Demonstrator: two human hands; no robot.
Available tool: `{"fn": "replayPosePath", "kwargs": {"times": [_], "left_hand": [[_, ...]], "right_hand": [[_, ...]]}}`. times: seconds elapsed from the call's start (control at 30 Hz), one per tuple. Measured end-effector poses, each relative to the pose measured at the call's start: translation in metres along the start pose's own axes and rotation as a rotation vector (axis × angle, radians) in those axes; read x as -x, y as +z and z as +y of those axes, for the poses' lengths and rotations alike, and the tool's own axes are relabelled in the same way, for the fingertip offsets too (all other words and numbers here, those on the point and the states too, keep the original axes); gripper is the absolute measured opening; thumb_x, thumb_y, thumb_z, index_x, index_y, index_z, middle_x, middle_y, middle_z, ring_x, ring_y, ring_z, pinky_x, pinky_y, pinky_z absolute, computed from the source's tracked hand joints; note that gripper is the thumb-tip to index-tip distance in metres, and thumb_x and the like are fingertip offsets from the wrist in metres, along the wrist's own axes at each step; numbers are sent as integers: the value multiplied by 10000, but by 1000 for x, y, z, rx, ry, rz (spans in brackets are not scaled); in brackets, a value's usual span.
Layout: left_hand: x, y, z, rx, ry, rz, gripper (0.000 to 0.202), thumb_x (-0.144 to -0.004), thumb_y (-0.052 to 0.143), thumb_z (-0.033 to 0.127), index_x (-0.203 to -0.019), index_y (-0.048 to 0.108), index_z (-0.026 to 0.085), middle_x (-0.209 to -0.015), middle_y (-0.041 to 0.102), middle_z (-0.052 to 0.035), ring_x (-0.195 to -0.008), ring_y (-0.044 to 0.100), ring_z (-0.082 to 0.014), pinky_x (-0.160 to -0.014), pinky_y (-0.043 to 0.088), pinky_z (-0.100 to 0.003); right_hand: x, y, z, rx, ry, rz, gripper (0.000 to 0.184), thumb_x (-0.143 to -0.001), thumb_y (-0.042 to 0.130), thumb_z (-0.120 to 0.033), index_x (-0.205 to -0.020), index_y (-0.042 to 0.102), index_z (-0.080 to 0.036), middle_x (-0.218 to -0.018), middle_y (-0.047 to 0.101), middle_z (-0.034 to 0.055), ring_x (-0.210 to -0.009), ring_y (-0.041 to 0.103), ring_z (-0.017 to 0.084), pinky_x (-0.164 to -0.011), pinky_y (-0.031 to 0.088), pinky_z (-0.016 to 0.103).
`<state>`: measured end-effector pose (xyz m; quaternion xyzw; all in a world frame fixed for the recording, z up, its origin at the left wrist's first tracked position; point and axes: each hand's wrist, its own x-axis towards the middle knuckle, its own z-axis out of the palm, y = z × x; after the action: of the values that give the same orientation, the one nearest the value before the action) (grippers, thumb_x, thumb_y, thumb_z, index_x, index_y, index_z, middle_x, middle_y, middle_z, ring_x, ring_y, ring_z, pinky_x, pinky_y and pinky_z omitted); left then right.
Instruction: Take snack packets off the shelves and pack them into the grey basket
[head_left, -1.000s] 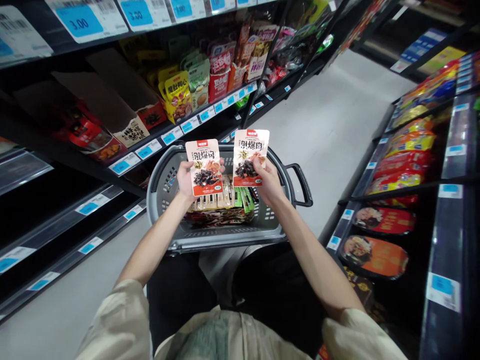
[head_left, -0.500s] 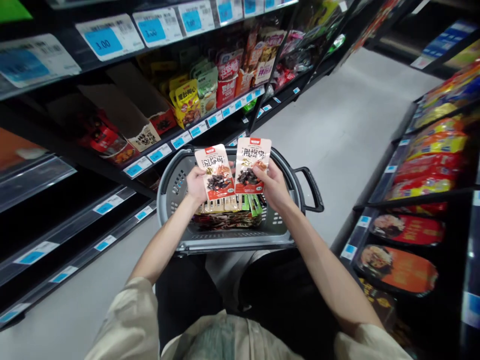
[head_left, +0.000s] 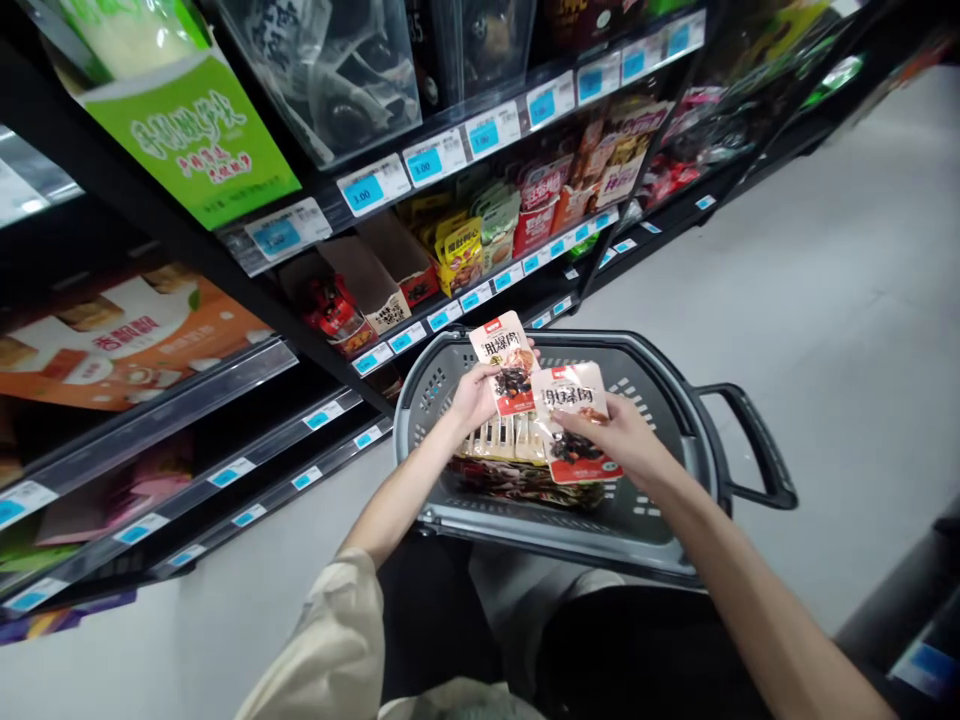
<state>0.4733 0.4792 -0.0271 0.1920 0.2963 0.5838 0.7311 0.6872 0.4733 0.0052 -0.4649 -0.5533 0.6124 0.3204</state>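
My left hand (head_left: 472, 395) grips a red-and-white snack packet (head_left: 506, 358) and holds it upright over the grey shopping basket (head_left: 675, 400). My right hand (head_left: 619, 435) grips a second packet of the same kind (head_left: 574, 418), tilted flatter and lower, just above the goods in the basket. Several packets, some pale and some dark, lie in the basket (head_left: 510, 455) beneath both hands. The two held packets overlap slightly at their edges.
Black shelves with blue price tags (head_left: 442, 158) run along the left, stocked with snack packs (head_left: 465, 245) and a green carton (head_left: 199, 140). The basket's black handle (head_left: 750, 450) sticks out to the right. Grey aisle floor (head_left: 817, 260) stretches ahead.
The view has swung left and up toward the shelves. My right hand has lowered its packet toward the basket and tilted it; the left packet stays raised.
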Motion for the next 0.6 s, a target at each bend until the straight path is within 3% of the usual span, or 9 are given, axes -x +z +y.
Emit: {"fn": "replayPosePath", "kwargs": {"times": [0.1, 0.23, 0.4, 0.5, 0.53, 0.6], "left_hand": [[-1, 0, 0, -64, 76, -3, 592, -774, 616, 190, -1365, 602, 155, -1381, 679, -140, -1363, 586, -350, -1206, 388, -546], [-4, -8, -6, -162, 179, -15, 534, -767, 724, 208, -1293, 644, 156, -1372, 681, -144, -1376, 572, -341, -1210, 382, -517], [-12, -27, -17, -435, 17, -102, 528, -668, 912, 444, -1057, 721, 143, -1106, 771, -143, -1120, 711, -324, -1085, 492, -473], [-21, -35, -12, -650, -77, -126, 595, -688, 829, 671, -903, 726, 127, -938, 767, -167, -877, 733, -298, -902, 569, -459], [-24, -35, -5, -717, -44, -92, 606, -736, 764, 710, -885, 720, 124, -909, 758, -173, -828, 726, -290, -857, 575, -456], [-31, -31, 15, -864, 159, 88, 545, -877, 611, 669, -920, 705, 134, -915, 744, -164, -817, 712, -270, -842, 570, -445]], "right_hand": [[0, 1, -1, 41, -9, -40, 393, -615, 901, -476, -869, 795, -196, -927, 819, 97, -850, 762, 305, -760, 618, 436], [-3, 6, -1, 62, -55, 45, 389, -664, 845, -441, -951, 797, -184, -982, 821, 105, -875, 767, 304, -788, 604, 431], [-12, 5, -1, 261, -121, 157, 285, -697, 750, -424, -826, 771, -171, -881, 816, 125, -879, 771, 343, -741, 573, 401], [-14, -2, -10, 464, -168, 272, 224, -727, 704, -413, -740, 746, -193, -804, 803, 132, -854, 772, 360, -694, 539, 379], [-14, -6, -14, 514, -182, 305, 214, -737, 693, -412, -718, 735, -203, -790, 799, 134, -840, 772, 359, -679, 529, 372], [-11, -13, -21, 573, -204, 360, 221, -752, 679, -428, -678, 710, -222, -761, 789, 134, -796, 768, 349, -641, 510, 360]]}}
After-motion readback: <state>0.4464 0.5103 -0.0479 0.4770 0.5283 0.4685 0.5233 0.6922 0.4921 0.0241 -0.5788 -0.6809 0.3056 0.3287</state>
